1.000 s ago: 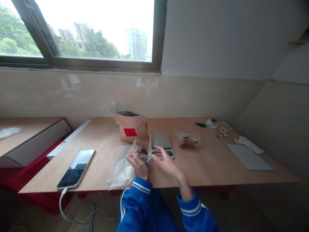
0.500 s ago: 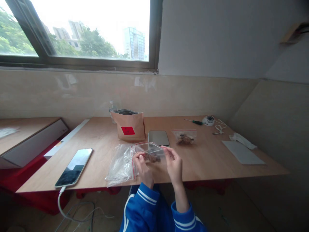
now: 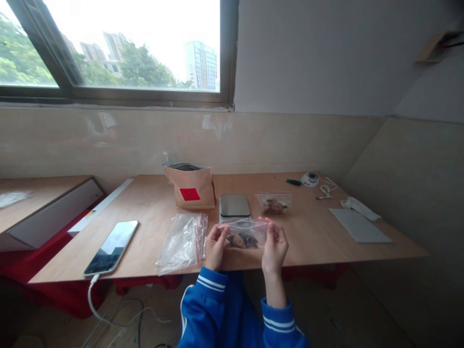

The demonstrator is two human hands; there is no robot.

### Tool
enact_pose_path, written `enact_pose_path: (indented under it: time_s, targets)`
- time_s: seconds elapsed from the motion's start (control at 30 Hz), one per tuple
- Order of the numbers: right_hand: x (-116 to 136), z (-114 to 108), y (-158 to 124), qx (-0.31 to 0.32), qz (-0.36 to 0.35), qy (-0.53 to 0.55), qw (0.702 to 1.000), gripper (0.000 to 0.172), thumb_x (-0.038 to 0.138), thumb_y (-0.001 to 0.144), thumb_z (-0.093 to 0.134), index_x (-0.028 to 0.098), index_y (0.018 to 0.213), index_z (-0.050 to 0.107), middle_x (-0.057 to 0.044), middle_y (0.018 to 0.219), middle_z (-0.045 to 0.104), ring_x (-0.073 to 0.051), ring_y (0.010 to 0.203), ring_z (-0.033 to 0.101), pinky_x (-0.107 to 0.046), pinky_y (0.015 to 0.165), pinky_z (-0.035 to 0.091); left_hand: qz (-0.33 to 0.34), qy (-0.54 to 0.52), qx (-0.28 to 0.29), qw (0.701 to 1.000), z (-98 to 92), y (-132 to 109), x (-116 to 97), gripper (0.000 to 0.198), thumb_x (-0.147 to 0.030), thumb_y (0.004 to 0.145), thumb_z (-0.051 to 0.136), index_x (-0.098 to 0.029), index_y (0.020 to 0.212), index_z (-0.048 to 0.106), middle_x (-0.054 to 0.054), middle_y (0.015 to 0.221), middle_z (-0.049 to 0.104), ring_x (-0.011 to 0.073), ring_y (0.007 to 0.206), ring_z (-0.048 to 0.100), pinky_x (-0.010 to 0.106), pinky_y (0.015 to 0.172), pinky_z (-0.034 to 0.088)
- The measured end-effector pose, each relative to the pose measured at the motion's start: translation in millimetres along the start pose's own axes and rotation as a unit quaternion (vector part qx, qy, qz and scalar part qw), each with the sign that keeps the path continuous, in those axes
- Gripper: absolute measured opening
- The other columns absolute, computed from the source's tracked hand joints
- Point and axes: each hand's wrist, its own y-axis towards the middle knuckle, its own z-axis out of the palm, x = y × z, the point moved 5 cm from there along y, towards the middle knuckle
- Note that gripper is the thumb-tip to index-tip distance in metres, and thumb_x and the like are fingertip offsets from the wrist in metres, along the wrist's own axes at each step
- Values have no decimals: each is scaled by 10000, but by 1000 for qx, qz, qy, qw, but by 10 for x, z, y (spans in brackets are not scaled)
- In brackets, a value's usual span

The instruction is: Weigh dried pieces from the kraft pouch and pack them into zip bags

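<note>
Both hands hold up a small clear zip bag (image 3: 243,235) with dark brown pieces inside, above the near edge of the wooden table (image 3: 311,237). My left hand (image 3: 214,247) pinches its left top corner. My right hand (image 3: 274,245) pinches the right top corner. The bag's red-lined top edge runs level between my fingers. Just behind it lies a small digital scale (image 3: 234,206). A brown paper pouch (image 3: 191,187) with a red label stands open behind that.
A pile of empty clear zip bags (image 3: 183,240) lies left of my hands. A second filled zip bag (image 3: 273,203) rests right of the scale. A phone (image 3: 111,247) on a cable lies at left. A screwdriver (image 3: 290,181), small round device (image 3: 311,179) and papers (image 3: 358,225) sit at right.
The bag has been turned from tilted to upright and level, moved right and nearer to me. My right hand moved from beside the bag to its right corner.
</note>
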Motion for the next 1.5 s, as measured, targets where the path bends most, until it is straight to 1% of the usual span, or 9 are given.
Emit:
enact_pose_path:
  time_s: [0.17, 0.37, 0.5, 0.63, 0.77, 1.03, 1.2, 1.37, 1.5]
  targets:
    - [-235, -182, 121, 54, 13, -81, 995, 376, 502, 781, 616, 153, 921, 612, -131, 902, 733, -245, 773, 706, -378, 766, 535, 15, 5, -42, 999, -43, 51, 52, 308, -471, 776, 623, -169, 830, 653, 20, 751, 660, 166, 742, 612, 266, 695, 481]
    - [-338, -192, 168, 101, 16, -111, 989, 374, 532, 773, 607, 167, 852, 611, -130, 896, 735, -256, 798, 704, -382, 769, 533, 9, -16, -95, 995, -105, 69, 67, 328, -472, 758, 647, -163, 865, 617, 13, 707, 659, 140, 654, 601, 211, 540, 416]
    - [-304, -199, 187, 113, -12, -136, 984, 395, 540, 792, 575, 164, 890, 647, -122, 885, 736, -254, 814, 700, -371, 758, 542, -6, -32, -120, 992, -148, 53, 65, 352, -473, 729, 673, -157, 878, 624, 29, 748, 675, 156, 704, 625, 237, 604, 461]
    - [-283, -210, 182, 129, -30, -155, 979, 388, 519, 838, 522, 176, 959, 655, -112, 934, 731, -245, 865, 692, -361, 777, 540, -22, -32, -104, 994, -176, 57, 55, 376, -487, 741, 650, -156, 918, 651, 51, 857, 689, 181, 811, 637, 274, 712, 489]
    - [-259, -244, 173, 97, -47, -163, 981, 356, 502, 820, 558, 171, 917, 649, -106, 902, 731, -242, 850, 691, -356, 770, 541, -3, -20, -98, 995, -219, 53, 9, 333, -465, 748, 654, -167, 895, 656, 36, 864, 682, 167, 837, 627, 271, 774, 476]
    - [-211, -208, 138, 83, -45, -164, 982, 332, 473, 819, 571, 159, 909, 631, -98, 885, 718, -225, 830, 684, -341, 774, 531, 31, 19, -102, 994, -214, 27, -101, 302, -449, 769, 635, -165, 873, 630, 42, 837, 665, 177, 811, 624, 294, 742, 492]
    - [-210, -213, 126, 79, -54, -169, 981, 309, 444, 830, 569, 154, 914, 632, -98, 895, 711, -217, 845, 673, -340, 799, 520, 53, 46, -109, 992, -222, 12, -155, 262, -420, 783, 634, -165, 844, 626, 33, 821, 652, 167, 805, 612, 280, 748, 483]
    - [-227, -211, 138, 70, -48, -164, 983, 322, 454, 827, 565, 149, 909, 630, -95, 874, 704, -211, 821, 666, -341, 793, 517, 34, 40, -100, 994, -219, 17, -122, 292, -443, 777, 633, -165, 865, 638, 35, 830, 656, 165, 794, 604, 274, 739, 472]
    - [-234, -181, 137, 77, -34, -137, 987, 333, 472, 800, 590, 154, 890, 630, -98, 884, 708, -219, 836, 668, -342, 781, 522, 9, 14, -56, 998, -176, 35, -41, 294, -434, 762, 654, -173, 896, 655, 41, 900, 669, 177, 864, 610, 279, 787, 467]
